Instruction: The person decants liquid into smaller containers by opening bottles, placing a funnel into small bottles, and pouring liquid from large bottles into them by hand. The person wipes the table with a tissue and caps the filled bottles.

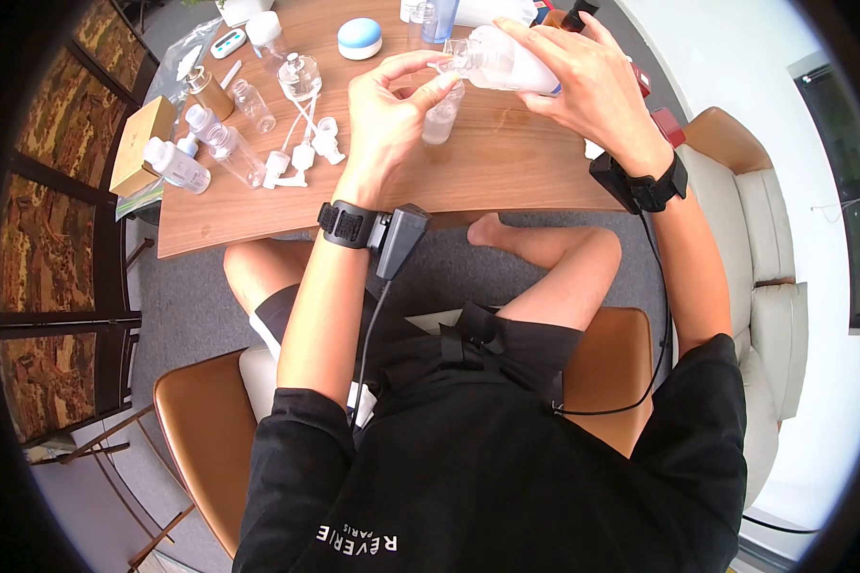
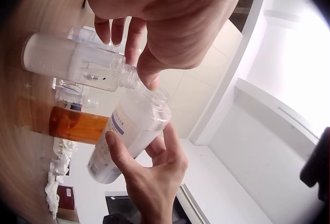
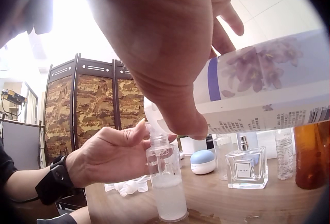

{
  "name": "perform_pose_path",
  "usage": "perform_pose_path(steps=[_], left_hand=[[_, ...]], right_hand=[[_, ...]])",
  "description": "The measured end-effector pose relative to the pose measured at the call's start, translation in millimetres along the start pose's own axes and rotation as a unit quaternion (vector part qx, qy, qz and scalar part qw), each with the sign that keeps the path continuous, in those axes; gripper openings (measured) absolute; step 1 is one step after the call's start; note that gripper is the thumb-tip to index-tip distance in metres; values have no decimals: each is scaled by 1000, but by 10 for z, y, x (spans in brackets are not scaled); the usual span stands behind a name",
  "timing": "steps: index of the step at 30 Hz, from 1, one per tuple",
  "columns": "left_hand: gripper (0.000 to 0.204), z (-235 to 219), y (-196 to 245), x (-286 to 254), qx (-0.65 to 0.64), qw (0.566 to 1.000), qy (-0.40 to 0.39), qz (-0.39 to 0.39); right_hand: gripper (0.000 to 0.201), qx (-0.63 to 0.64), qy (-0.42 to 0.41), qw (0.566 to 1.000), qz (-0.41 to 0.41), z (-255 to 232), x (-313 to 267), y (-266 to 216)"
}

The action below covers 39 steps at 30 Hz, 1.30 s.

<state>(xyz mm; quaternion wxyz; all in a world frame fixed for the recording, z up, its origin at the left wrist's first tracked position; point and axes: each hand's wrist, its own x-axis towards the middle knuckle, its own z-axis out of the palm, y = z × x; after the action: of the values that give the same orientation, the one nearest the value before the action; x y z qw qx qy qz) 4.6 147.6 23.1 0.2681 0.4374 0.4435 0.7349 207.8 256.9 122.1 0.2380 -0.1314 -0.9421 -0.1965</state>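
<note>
My right hand [image 1: 592,86] grips a translucent bottle [image 1: 511,65] with a printed flower label, tilted so its open mouth points down to the left. Under that mouth stands a clear bottle [image 3: 170,198], upright on the table and partly filled with cloudy liquid. The thumb and fingers of my left hand [image 1: 387,107] pinch the clear bottle's neck, right where the two mouths meet. In the left wrist view the tilted bottle [image 2: 126,131] overlaps the neck of the clear bottle [image 2: 72,64]. The left fingers partly hide the mouths.
On the wooden table [image 1: 506,177], pump heads [image 1: 301,158] and several clear bottles lie to the left, beside a cardboard box [image 1: 144,143]. A blue-lidded jar [image 1: 359,38] stands behind the left hand. The right wrist view shows a perfume bottle [image 3: 246,170] and an amber bottle [image 3: 312,157].
</note>
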Motion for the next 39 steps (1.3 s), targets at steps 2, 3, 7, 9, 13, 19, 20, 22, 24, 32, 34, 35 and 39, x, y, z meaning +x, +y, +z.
perform_pose_path(steps=[2,3,7,9,13,19,20,22,24,32,34,35,39], left_hand=[[27,2,17,-4,3,1000,0,-7],[27,-2,7,-1,3,1000,0,-7],[28,-7,-11,6,2,1000,0,3],[28,-6,-15,6,0,1000,-1,4],[28,-1,2,5,1,1000,-1,7],[28,-4,3,13,13,1000,2,6],[28,-4,1,14,12,1000,0,4],[29,-2,-3,14,7,1000,-1,5],[29,-3,-2,13,3,1000,-2,6],[29,-2,15,9,6,1000,3,2],[28,-2,2,15,4,1000,2,3],[28,-3,-5,17,3,1000,1,4],[28,-5,3,13,10,1000,0,4]], right_hand=[[82,0,1,1000,-2,2,3,7],[82,-3,0,1000,-1,3,3,9],[82,5,-12,1000,9,-11,8,-5],[82,2,-6,1000,6,-12,8,-5],[82,-2,2,1000,-3,-20,8,-1],[81,-1,1,1000,-1,-16,7,2],[81,-1,1,1000,0,-18,7,1],[81,2,-4,1000,4,-23,9,-5],[81,1,-4,1000,4,-23,10,-4],[82,-3,4,1000,-5,-16,12,10],[82,5,10,1000,-3,-17,12,8],[82,5,11,1000,-3,-23,12,8],[80,3,-29,1000,-3,-177,57,-45]])
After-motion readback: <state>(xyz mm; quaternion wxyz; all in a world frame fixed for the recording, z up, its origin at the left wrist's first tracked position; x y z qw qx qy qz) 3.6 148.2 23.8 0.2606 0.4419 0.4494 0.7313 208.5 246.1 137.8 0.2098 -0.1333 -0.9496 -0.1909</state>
